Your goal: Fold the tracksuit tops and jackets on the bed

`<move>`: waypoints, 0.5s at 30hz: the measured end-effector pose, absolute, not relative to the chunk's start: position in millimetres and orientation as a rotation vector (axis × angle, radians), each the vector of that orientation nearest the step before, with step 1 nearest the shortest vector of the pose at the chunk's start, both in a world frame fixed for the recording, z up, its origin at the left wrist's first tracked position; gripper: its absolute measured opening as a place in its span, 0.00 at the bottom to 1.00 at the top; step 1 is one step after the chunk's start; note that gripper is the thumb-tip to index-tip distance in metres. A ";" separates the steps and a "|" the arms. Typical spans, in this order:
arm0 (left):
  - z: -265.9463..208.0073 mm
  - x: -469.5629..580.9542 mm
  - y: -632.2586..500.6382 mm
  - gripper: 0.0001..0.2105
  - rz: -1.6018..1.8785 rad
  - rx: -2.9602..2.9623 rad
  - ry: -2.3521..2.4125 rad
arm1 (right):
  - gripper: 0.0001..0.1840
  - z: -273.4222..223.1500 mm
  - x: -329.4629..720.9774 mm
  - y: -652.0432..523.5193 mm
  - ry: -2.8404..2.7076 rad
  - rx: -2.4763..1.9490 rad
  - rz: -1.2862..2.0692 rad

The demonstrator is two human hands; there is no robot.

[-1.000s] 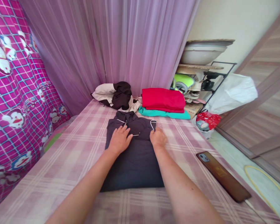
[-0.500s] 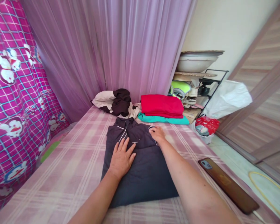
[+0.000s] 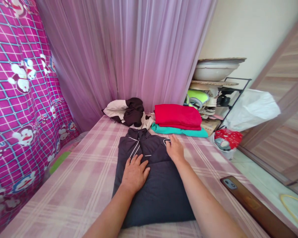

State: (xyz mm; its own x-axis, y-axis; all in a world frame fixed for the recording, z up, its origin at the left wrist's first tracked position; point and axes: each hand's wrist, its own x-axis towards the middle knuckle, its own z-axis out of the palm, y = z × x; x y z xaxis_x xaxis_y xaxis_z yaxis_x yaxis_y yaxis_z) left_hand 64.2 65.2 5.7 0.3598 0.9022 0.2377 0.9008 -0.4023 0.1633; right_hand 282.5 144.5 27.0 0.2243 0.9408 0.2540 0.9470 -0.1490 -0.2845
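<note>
A dark navy jacket (image 3: 159,191) with white piping lies folded into a rectangle on the checked bedspread, its collar pointing away from me. My left hand (image 3: 135,173) rests flat on the jacket's upper left part, fingers spread, just below the zip. At the right shoulder edge, my right hand (image 3: 175,148) touches the fabric beside a loop of white piping. Its fingers look extended and apart, though some are hidden behind the hand.
Beyond the collar lies a crumpled black-and-white garment (image 3: 134,112). Beside it, folded red cloth (image 3: 177,116) sits on teal cloth (image 3: 180,130). A brown-cased phone (image 3: 253,205) lies at the right edge. A rack (image 3: 234,96) with basins and shoes stands behind.
The view has shifted, so everything appears a little further right and lower. My right hand's fingers have loosened and stretched forward at the shoulder edge. My left hand stays flat on the jacket.
</note>
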 end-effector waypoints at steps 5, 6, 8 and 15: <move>7.0 64.2 64.4 0.19 0.452 2.574 1.712 | 0.33 10.7 261.5 130.5 -2.079 -2.201 0.282; 7.3 64.2 64.1 0.19 0.449 2.571 1.711 | 0.34 9.1 260.1 130.9 -2.086 -2.239 0.348; 8.0 64.3 63.7 0.19 0.445 2.562 1.709 | 0.35 8.5 260.0 133.7 -2.101 -2.268 0.378; 10.6 64.9 63.4 0.20 0.440 2.549 1.707 | 0.34 19.7 260.7 145.9 -2.146 -2.276 0.273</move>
State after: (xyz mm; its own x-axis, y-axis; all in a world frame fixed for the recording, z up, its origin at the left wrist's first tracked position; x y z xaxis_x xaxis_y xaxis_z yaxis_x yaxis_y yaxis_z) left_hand 64.9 63.4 10.6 0.3533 0.9117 0.2097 0.8995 -0.3927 0.1915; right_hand 260.7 145.9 19.7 0.0507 0.9909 -0.1251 0.9906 -0.0658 -0.1200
